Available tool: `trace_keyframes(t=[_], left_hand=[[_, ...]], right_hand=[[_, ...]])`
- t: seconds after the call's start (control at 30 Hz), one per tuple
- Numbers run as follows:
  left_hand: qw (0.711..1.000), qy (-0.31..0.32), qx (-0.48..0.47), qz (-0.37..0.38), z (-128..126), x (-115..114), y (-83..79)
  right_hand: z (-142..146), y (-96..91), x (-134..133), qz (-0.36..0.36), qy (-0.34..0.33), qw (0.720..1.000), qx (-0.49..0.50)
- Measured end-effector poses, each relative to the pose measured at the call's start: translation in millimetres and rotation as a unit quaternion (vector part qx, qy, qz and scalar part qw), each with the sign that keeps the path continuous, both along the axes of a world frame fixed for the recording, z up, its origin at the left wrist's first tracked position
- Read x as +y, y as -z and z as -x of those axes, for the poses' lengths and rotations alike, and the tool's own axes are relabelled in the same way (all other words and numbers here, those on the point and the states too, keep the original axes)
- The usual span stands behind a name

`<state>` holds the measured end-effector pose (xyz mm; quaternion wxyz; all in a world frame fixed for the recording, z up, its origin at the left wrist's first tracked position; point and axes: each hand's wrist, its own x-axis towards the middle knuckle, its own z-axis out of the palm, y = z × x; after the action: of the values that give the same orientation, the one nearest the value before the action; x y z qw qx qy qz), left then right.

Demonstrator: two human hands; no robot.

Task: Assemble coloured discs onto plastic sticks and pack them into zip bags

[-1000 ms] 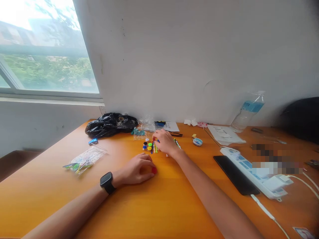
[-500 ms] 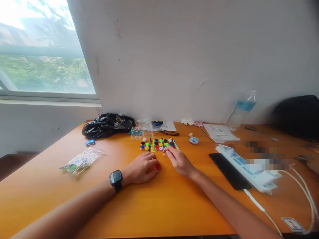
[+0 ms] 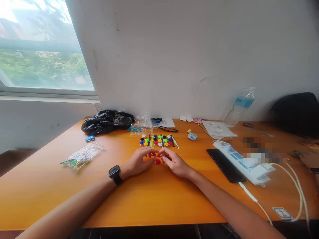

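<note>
My left hand, with a black watch on its wrist, reaches in from the left with fingers bent and the thumb below them. My right hand meets it from the right, thumb and fingers pinched together. Between the fingertips shows a thin red plastic piece, partly hidden by the fingers of both hands. Just below it, by the left thumb tip, is a round red piece. Beyond the hands lie rows of small coloured round caps with thin plastic sticks among them.
At left lie a clear bag of plastic parts and a small blue item. A black plastic bag is by the wall. On the right are a phone, a white power strip, cables, a bottle and a round container.
My right hand has drawn back from the rows of caps and closed in toward the left hand. My left hand has shifted left and slightly up, uncovering the red pieces between them.
</note>
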<state>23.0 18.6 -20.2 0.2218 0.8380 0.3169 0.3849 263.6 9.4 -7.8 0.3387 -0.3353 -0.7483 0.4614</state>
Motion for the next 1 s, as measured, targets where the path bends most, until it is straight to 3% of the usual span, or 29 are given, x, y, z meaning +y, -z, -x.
trace_keyframes(t=[0.53, 1.0], left_hand=[[0.998, 0.026, 0.057, 0.028, -1.4, -3.0, -1.9], [0.981, 0.039, 0.146, -0.121, -10.9, -2.8, -3.5]], right_hand=[[-0.4, 21.7, 15.3, 0.053, 0.057, 0.997, -0.018], [0.6, 32.6, 22.3, 0.026, 0.071, 0.996, -0.05]])
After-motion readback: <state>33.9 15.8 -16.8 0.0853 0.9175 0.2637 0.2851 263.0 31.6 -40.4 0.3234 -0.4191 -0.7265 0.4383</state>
